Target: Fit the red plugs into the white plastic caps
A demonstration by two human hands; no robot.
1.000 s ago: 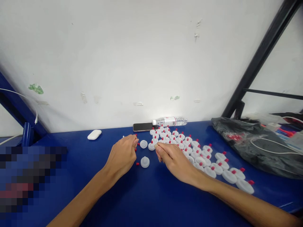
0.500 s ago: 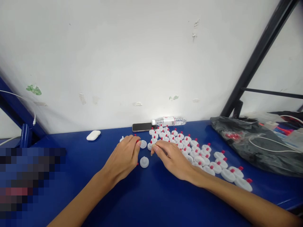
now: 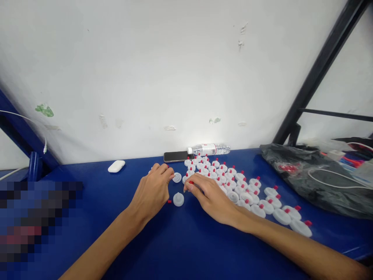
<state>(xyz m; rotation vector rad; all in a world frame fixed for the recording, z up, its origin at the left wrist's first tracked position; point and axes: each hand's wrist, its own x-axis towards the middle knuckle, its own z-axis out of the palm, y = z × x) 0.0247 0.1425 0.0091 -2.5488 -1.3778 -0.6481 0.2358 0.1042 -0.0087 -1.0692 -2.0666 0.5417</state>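
head view: a black plastic bag (image 3: 317,177) lies at the right of the blue table (image 3: 186,241); red parts show inside it and a white cable crosses it. a water bottle (image 3: 210,149) lies on its side beside a phone (image 3: 175,156) at the white wall (image 3: 163,70). a white case (image 3: 116,166) sits to the left. the left hand (image 3: 151,192) rests palm down, fingers curled near a bare white cap (image 3: 176,177); whether it holds anything cannot be told. the right hand (image 3: 210,196) pinches a red-tipped cap (image 3: 189,181), fingers narrow. another bare cap (image 3: 178,199) lies between the hands. rows of finished caps (image 3: 256,198) extend to the right. the lower left is pixelated.
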